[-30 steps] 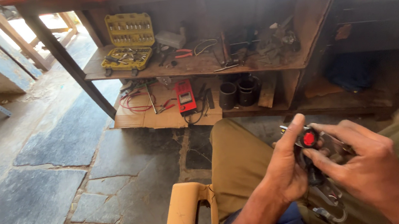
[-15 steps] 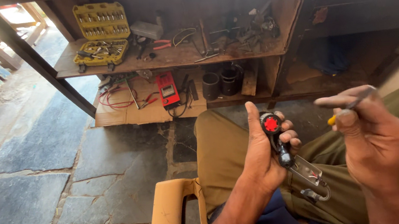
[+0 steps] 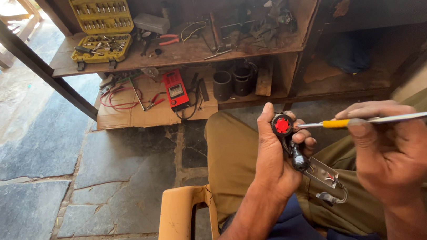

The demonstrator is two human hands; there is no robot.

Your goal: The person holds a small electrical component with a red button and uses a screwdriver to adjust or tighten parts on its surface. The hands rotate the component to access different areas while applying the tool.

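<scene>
The left hand [image 3: 276, 166] was wrapped shut around a small dark part [image 3: 296, 153] with a red knob [image 3: 282, 125] at its top and a metal plate [image 3: 325, 173] hanging from its lower end; the part sat upright over the person's lap, thumb pressed alongside the knob. The right hand [image 3: 394, 151], just right of the knob, was pinched closed on a thin screwdriver [image 3: 367, 120] with a yellow band; its tip touched, or very nearly touched, the knob's side; which, I could not tell.

To do this well, I judged that the left hand should grip firmly enough that the part could not twist, and keep the thumb clear of the tip; the tool should stay level and square to the knob, pushed gently, since a slip would run it into the fingers.

Well beyond the knob stood a worn wooden surface [image 3: 175, 55] bearing a yellow socket set [image 3: 100, 26], red-handled pliers [image 3: 168, 39] and scattered metal bits; beneath it lay a red meter [image 3: 175, 89] on cardboard [image 3: 133, 115], red wire [image 3: 116, 98] and two black cylinders [image 3: 233, 81]; the floor [image 3: 44, 169] was rough stone slabs, with daylight far to the knob's upper left; an orange chair arm [image 3: 179, 224] stood below and left of the knob.
</scene>
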